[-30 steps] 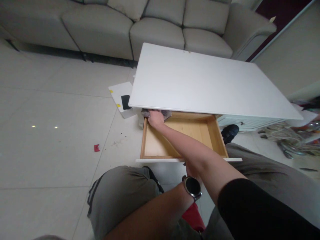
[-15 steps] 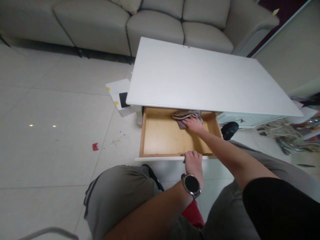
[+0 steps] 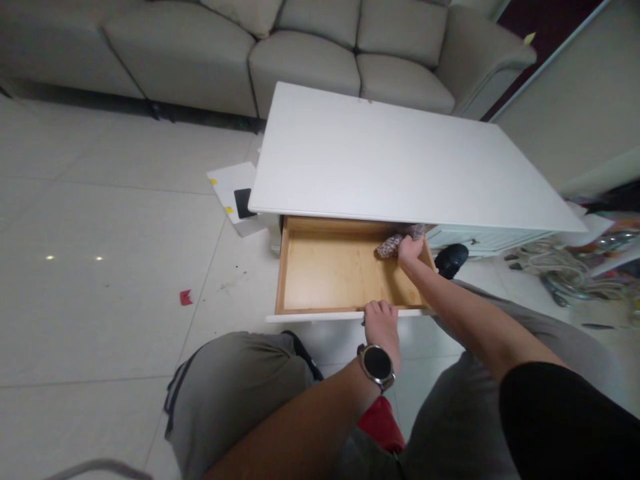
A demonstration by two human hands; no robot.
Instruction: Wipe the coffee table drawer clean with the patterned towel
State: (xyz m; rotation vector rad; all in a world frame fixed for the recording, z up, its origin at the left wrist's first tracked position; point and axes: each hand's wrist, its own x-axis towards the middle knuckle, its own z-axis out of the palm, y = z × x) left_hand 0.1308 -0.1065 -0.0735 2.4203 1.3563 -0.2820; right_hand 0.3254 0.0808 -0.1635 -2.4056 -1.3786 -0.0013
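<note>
A pulled-out wooden drawer (image 3: 325,267) juts from under the white table top. My left hand (image 3: 381,323), with a watch on its wrist, is closed over the top edge of the drawer's front panel. Reaching in over that panel, my right hand (image 3: 410,249) is closed on a patterned brownish cloth (image 3: 389,247) in the back right corner. Parts of the cloth show on both sides of the hand; the rest is hidden by it and the table edge.
The white coffee table (image 3: 400,160) stands in front of a beige sofa (image 3: 305,67). White boards with a dark rectangle (image 3: 243,203) lie by its left end. A red scrap (image 3: 185,297) is on the floor. Coiled hoses (image 3: 560,267) and a black shoe (image 3: 451,260) are at the right.
My right hand has moved right along the drawer's back with the cloth, which is now bunched rather than lying folded. My left hand keeps its hold on the front panel.
</note>
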